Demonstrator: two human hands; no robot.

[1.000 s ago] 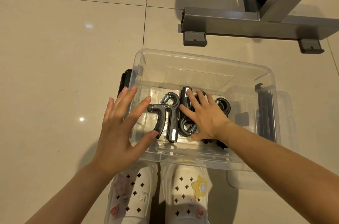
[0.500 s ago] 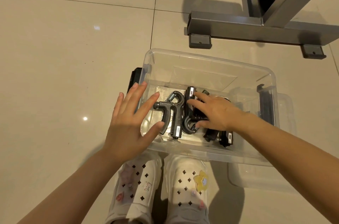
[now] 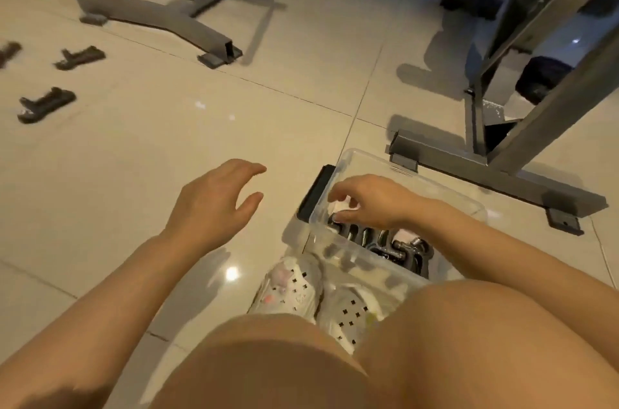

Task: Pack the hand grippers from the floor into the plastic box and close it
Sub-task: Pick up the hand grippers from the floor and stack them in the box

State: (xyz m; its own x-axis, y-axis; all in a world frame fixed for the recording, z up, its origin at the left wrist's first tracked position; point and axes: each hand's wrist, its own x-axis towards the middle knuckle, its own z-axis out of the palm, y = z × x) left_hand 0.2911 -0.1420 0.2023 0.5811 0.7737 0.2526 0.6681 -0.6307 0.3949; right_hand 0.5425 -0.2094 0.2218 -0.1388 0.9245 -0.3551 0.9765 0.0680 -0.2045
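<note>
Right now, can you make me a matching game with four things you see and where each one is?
Things:
1. left hand
2. right hand
3. loose grippers
4. shoes

Places:
A. far left on the floor
B. just below the box
C. over bare tiles, holding nothing
D. reaching into the box

Pairs: 1-C, 2-D, 3-A, 4-B

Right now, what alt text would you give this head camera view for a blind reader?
A person crouches over a clear plastic box holding black hand grippers, right hand over it, left hand open above the floor. Three more grippers lie on the tiles at far left, gym frames behind.
</note>
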